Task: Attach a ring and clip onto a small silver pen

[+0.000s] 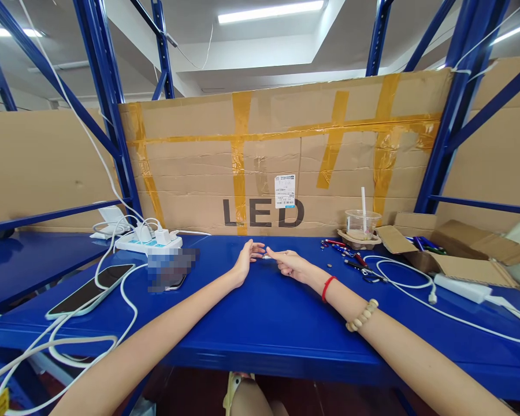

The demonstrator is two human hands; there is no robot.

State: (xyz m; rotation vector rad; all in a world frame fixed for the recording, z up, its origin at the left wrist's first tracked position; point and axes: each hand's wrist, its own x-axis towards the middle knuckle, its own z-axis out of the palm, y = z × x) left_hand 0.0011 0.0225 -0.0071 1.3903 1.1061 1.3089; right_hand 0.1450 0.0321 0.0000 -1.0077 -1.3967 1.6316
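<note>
Both of my arms reach forward over a blue metal shelf top (264,323). My left hand (248,257) and my right hand (288,263) meet near the middle, fingertips almost touching. Between them sits a tiny silvery object (265,256) that I cannot identify. My right hand's fingers are pinched on it. The fingers of my left hand are loosely curled and apart beside it. A red string and a beaded bracelet (361,316) circle my right forearm.
A taped cardboard wall marked LED (264,167) closes the back. At left lie a white power strip (149,240), cables and a phone (89,290). At right stand a plastic cup with a straw (361,224), small red and blue tools (351,257), an open carton (442,248) and a white charger (459,287).
</note>
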